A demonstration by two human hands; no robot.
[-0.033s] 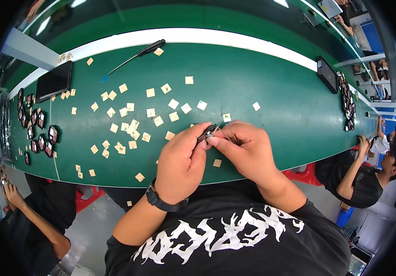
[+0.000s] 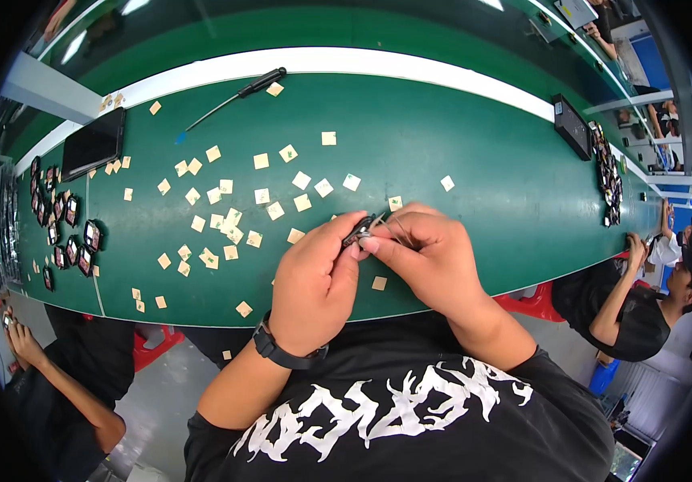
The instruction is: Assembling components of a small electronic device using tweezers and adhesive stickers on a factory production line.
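My left hand (image 2: 314,277) is closed round a small black case-like part (image 2: 354,234), held just above the table near its front edge. A grey or silvery bit shows at the part's right end, by my fingertips. My right hand (image 2: 430,257) pinches thin metal tweezers (image 2: 397,231), whose prongs show between its fingers. Both hands meet at the part, thumbs almost touching. The fingers hide most of the part and the tweezer tips. Pale square adhesive pieces (image 2: 302,202) lie around my hands, one (image 2: 379,283) just below them.
On the green table (image 2: 474,136) lies a black-handled screwdriver (image 2: 262,83). A black tablet-like slab (image 2: 97,143) and several small black devices (image 2: 85,245) are at the left. More devices (image 2: 610,177) and a black tray (image 2: 573,128) stand at the far right. Co-workers sit on both sides.
The view has shifted very slightly. Both hands keep their hold on the black part and the tweezers.
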